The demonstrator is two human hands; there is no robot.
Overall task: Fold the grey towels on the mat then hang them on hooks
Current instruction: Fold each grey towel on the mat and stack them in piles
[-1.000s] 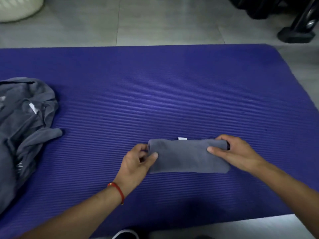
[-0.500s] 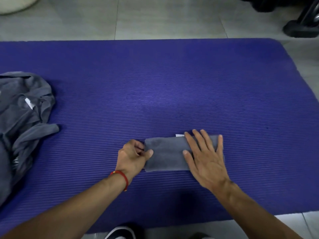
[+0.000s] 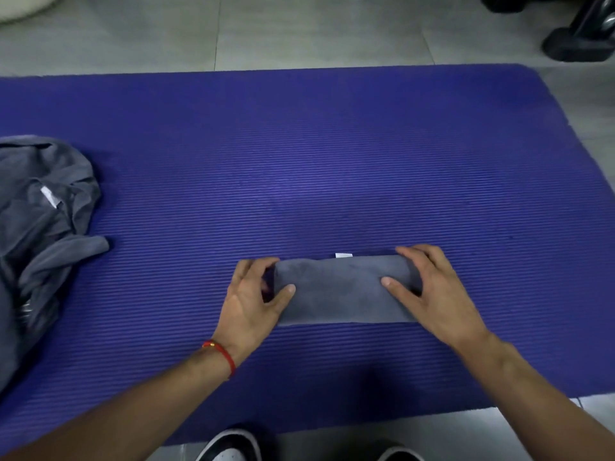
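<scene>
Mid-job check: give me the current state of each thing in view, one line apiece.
folded grey towel: folded into a flat strip on the mat, white tag at its far edge.
left hand: grips the strip's left end.
right hand: grips the strip's right end.
pile of grey towels: crumpled, unfolded, at the mat's left edge.
purple mat: laid flat on the tiled floor.
</scene>
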